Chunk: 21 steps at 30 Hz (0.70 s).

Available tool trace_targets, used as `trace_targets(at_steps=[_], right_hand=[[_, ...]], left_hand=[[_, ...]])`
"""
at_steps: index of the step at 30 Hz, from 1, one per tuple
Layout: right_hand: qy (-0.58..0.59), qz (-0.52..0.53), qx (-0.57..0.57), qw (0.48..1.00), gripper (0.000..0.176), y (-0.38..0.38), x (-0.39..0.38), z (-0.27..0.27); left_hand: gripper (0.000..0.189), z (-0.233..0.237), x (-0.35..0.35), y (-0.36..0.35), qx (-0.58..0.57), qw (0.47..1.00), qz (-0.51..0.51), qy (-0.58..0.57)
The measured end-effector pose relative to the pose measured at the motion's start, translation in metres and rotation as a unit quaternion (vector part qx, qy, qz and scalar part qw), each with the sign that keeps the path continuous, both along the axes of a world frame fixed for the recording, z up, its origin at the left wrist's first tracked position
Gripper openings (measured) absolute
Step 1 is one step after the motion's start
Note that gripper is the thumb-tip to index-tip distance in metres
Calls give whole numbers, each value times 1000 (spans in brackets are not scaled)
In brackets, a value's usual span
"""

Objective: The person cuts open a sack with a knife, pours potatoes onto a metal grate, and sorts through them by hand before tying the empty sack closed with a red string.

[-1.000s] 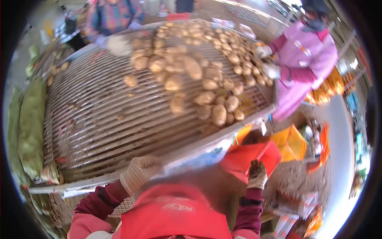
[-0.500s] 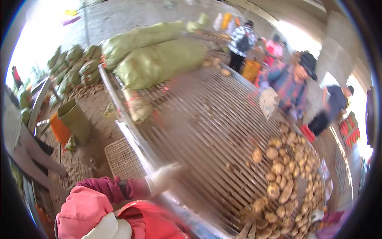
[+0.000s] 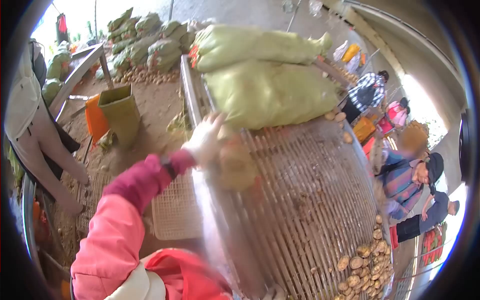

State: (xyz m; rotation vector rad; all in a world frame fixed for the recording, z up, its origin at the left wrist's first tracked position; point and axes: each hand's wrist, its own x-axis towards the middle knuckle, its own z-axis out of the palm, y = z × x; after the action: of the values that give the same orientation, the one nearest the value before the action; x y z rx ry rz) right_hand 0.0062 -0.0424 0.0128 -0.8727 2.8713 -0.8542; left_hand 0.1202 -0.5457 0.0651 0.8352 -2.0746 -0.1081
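Observation:
My left hand [image 3: 202, 141], in a white glove on a maroon and pink sleeve, reaches out over the metal rail [image 3: 192, 90] of the slatted sorting table [image 3: 310, 200]. It is blurred by motion and lies against the tied end of a green mesh sack [image 3: 236, 165]; whether it grips the sack is unclear. Two full green sacks [image 3: 270, 92] lie across the table's far end. A heap of potatoes [image 3: 365, 265] sits on the slats at the lower right. My right hand is out of view.
A person in beige [image 3: 30, 125] stands at the left beside a green bin [image 3: 120, 112] and an orange crate [image 3: 94, 119]. A white plastic crate [image 3: 175, 210] lies on the dirt by the table. Other people [image 3: 405, 180] stand along the far side.
The view has swung left from the potatoes toward the sacks. My left hand has moved along the rail up to the end of a green sack. My right hand has left the view.

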Motion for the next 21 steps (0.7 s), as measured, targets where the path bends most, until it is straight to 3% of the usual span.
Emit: trace_targets(at_steps=[1, 2, 3, 4, 5, 7, 9, 12, 15, 18, 21], right_hand=[[-1, 2, 64, 998, 34, -7, 3, 0], [37, 27, 28, 999, 38, -6, 2, -6], [-20, -4, 5, 1000, 39, -8, 2, -7], [-62, -17, -20, 998, 39, -12, 4, -3], [21, 74, -54, 996, 23, 12, -16, -46], [-75, 35, -37, 996, 28, 17, -18, -48], [-176, 24, -81, 981, 29, 17, -14, -43], [-313, -8, -160, 936, 32, 8, -12, -35], [-254, 51, -94, 961, 38, 15, -13, -35], [-231, 45, -31, 971, 41, 11, -15, -26], [-244, 9, -48, 969, 29, 4, -13, -24]], left_hand=[[75, 6, -4, -17, -11, 1000, -8, -20], [74, 10, -9, -31, 71, 995, -28, -62], [72, 8, -14, -41, 156, 981, -48, -107], [70, -4, -18, -46, 126, 987, -31, -98], [69, -19, -22, -48, 93, 992, -14, -89], [59, -35, -25, -54, 43, 993, 5, -113], [60, -34, -24, -52, 74, 988, 26, -132], [45, -28, -26, -49, 56, 985, 31, -162], [33, -39, -24, -60, 20, 986, 13, -167], [25, -43, -24, -63, 6, 989, 7, -148], [20, -40, -20, -64, 16, 991, -1, -133]])
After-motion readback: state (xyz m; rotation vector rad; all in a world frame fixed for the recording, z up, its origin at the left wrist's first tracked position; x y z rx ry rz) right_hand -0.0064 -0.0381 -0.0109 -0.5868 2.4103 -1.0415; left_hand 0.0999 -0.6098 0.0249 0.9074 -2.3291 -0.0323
